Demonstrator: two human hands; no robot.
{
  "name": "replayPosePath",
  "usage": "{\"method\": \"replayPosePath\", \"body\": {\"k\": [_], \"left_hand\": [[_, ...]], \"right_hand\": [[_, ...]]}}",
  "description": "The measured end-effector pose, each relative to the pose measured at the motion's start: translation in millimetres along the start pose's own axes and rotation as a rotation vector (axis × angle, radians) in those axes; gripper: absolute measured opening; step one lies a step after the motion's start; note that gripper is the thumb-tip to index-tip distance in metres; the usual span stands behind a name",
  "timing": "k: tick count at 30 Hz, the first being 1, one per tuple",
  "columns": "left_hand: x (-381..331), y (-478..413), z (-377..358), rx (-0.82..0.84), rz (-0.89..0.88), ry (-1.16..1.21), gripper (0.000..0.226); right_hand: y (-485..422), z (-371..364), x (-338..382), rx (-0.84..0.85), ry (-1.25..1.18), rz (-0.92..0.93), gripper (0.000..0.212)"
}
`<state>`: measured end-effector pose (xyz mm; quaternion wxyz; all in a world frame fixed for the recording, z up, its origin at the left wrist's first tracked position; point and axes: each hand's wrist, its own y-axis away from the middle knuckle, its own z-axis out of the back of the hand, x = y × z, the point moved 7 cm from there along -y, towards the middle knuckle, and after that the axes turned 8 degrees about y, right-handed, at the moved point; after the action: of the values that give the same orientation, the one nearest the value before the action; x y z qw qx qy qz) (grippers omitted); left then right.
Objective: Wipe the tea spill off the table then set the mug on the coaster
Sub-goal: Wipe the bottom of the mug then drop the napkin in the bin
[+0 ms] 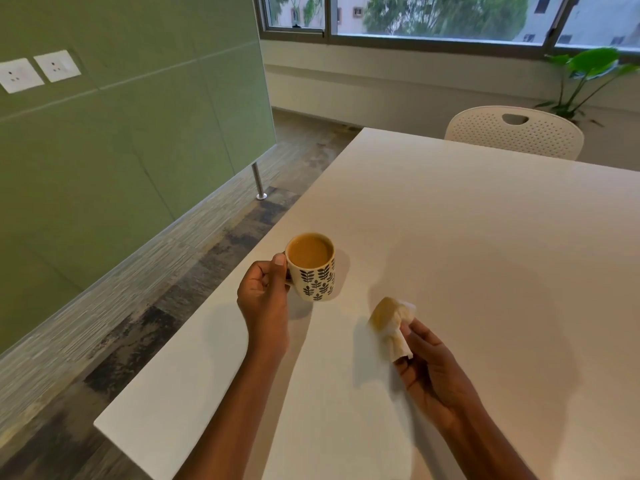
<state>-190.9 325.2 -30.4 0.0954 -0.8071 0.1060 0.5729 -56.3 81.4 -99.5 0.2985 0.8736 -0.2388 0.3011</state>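
Tea-stained tissue [393, 322] pinched in the right hand [431, 368] and no puddle visible on the desk [467, 220] suggest the wiping's about done, while the left hand's [263, 296] grip holds the full mug [312, 268] by its handle, with no coaster in sight.

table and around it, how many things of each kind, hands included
hands: 2 (left, right)
mug: 1, held by its handle in the left hand
tissue: 1, tea-stained, in the right hand
chair: 1
plant: 1
wall sockets: 2 ()
table: 1
total: 9
No coaster is in view.
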Motion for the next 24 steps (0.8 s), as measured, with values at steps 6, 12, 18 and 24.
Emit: {"method": "replayPosePath", "body": {"k": [6,12,18,24], "left_hand": [[32,-16,-16,0.036,0.064,0.063,0.031],[52,-20,-24,0.027,0.105,0.068,0.031],[63,-20,-26,0.016,0.114,0.054,0.031],[71,-21,-26,0.02,0.116,0.03,0.033]], "right_hand": [[3,-1,-7,0.009,0.026,-0.031,0.036],[4,-5,-2,0.025,0.054,-0.021,0.037],[3,-6,-5,0.017,0.043,-0.041,0.035],[2,-4,-10,0.002,0.046,-0.07,0.036]]}}
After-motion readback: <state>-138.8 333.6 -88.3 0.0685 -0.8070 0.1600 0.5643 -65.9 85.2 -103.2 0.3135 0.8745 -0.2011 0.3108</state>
